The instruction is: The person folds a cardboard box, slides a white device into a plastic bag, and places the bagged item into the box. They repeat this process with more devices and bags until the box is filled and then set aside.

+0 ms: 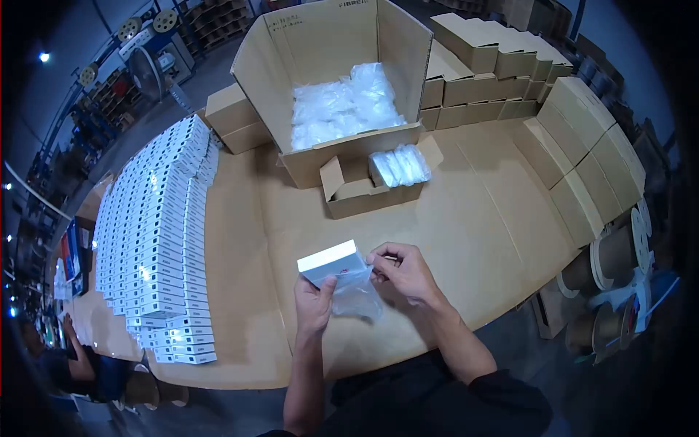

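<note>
My left hand (314, 304) grips a small white box (329, 260) from below, its thumb pressed on the near side. A clear plastic bag (358, 298) hangs from the box, partly around its lower side. At the box's right end, my right hand (400, 271) pinches the bag's edge between thumb and bent fingers. Beyond the hands stands an open small carton (357, 204), with several plastic-wrapped packs (400, 166) in its right part.
A large open carton (328, 156) full of clear plastic bags (342, 109) stands at the back. Stacked white boxes (156, 233) cover the table's left side. Closed brown cartons (590, 160) line the right and back right. Another person (80, 360) sits at far left.
</note>
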The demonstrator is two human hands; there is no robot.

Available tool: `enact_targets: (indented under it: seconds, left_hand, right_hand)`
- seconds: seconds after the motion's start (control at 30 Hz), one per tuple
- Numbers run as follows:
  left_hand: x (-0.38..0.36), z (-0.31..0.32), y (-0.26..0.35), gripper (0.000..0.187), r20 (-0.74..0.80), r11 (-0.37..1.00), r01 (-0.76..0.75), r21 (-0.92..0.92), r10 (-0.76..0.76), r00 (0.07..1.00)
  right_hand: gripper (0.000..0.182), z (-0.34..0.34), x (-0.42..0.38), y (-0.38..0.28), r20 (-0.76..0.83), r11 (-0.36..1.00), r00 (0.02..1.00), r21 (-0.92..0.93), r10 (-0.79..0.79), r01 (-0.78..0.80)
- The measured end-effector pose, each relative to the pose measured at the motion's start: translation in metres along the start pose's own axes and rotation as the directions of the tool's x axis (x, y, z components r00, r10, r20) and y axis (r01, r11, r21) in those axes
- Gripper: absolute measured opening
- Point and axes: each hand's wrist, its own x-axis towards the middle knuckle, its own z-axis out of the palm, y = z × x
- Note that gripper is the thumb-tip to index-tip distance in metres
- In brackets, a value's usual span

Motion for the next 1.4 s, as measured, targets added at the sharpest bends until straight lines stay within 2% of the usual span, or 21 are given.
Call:
enact_targets:
  seconds: [0.1,0.2,0.23,0.33,0.37,0.47,0.5,0.6,0.63,0.7,0.87,0.93,0.97,1.07,1.1,1.17,1.2,1.3,1.4]
  left_hand:
    - [-0.001,-0.002,0.006,0.036,0.061,0.985,0.119,-0.123,-0.113,0.992]
    - [0.000,0.012,0.020,0.039,0.135,0.990,0.129,-0.051,-0.121,0.983]
    - [-0.001,0.012,0.019,0.040,0.155,0.990,0.131,-0.053,-0.121,0.980]
    - [-0.001,0.004,0.001,0.040,0.115,0.993,0.121,0.001,-0.120,0.986]
    - [-0.001,0.005,-0.005,0.038,0.054,0.992,0.116,-0.055,-0.113,0.992]
    - [0.002,0.004,-0.002,0.036,-0.016,0.989,0.133,-0.059,-0.134,0.991]
    - [0.004,0.001,-0.002,0.037,0.006,0.992,0.129,-0.012,-0.129,0.992]
    - [0.005,0.004,0.009,0.041,0.093,0.920,0.179,-0.349,-0.156,0.983]
    - [0.006,0.006,0.013,0.039,0.094,0.924,0.160,-0.348,-0.135,0.986]
    - [0.006,0.006,0.020,0.036,0.089,0.934,0.118,-0.339,-0.093,0.992]
    - [0.006,-0.015,0.003,0.019,0.028,0.977,0.127,-0.173,-0.124,0.992]
    - [0.007,-0.017,0.000,0.016,0.018,0.990,0.113,-0.080,-0.112,0.994]
    - [0.008,-0.017,-0.003,0.010,-0.021,0.986,0.124,-0.113,-0.127,0.992]
    - [0.008,-0.034,-0.015,0.006,0.063,0.982,0.147,-0.115,-0.140,0.988]
    - [0.012,-0.029,-0.009,0.006,0.078,0.997,0.037,-0.066,-0.032,0.996]
    - [0.020,-0.016,0.013,0.006,0.120,0.982,-0.188,0.027,0.184,0.976]
    - [0.021,-0.014,0.018,0.007,0.144,0.981,-0.192,0.028,0.186,0.972]
    - [0.025,-0.013,0.028,0.009,0.199,0.977,-0.210,0.037,0.199,0.960]
    - [0.028,-0.010,0.032,0.008,0.202,0.976,-0.219,0.012,0.212,0.956]
  right_hand:
    - [0.010,-0.001,0.003,-0.015,-0.068,0.935,0.996,-0.353,-0.063,0.035]
    - [0.010,0.002,0.003,-0.020,0.035,0.950,0.958,-0.129,-0.283,0.285]
    - [0.011,0.008,0.004,-0.017,0.068,0.943,0.942,0.079,-0.328,0.323]
    - [0.013,0.010,0.005,-0.012,-0.049,0.976,0.975,-0.035,-0.215,0.213]
    - [0.013,0.006,0.007,-0.005,-0.024,0.975,0.987,0.155,-0.157,0.158]
    - [0.028,0.015,0.000,-0.009,-0.024,0.910,0.934,0.214,-0.358,0.354]
    - [0.040,0.010,0.000,0.002,0.040,0.917,0.932,0.198,-0.360,0.346]
    - [0.038,0.009,0.001,0.024,-0.037,0.948,0.963,0.168,-0.267,0.270]
    - [0.037,0.011,0.001,0.024,-0.060,0.949,0.973,0.212,-0.224,0.232]
    - [0.037,0.012,0.002,0.023,-0.084,0.940,0.961,0.203,-0.262,0.274]
    - [0.033,0.006,0.007,0.020,-0.092,0.939,0.954,0.173,-0.285,0.297]
    - [0.019,0.005,0.008,0.017,-0.088,0.949,0.956,0.126,-0.281,0.290]
    - [0.015,0.002,0.007,0.017,-0.083,0.957,0.963,0.115,-0.257,0.265]
    - [0.009,-0.004,0.008,0.016,-0.072,0.966,0.966,0.047,-0.250,0.253]
    - [0.008,-0.006,0.008,0.015,-0.068,0.965,0.964,0.018,-0.259,0.260]
    - [0.011,-0.011,0.011,0.010,-0.021,0.928,0.929,0.033,-0.370,0.371]
    - [0.012,-0.012,0.013,0.007,0.003,0.903,0.904,0.043,-0.427,0.426]
    - [0.011,-0.017,0.011,0.004,0.064,0.895,0.893,0.031,-0.446,0.444]
    - [0.007,-0.021,0.008,-0.010,0.089,0.932,0.934,-0.080,-0.347,0.354]
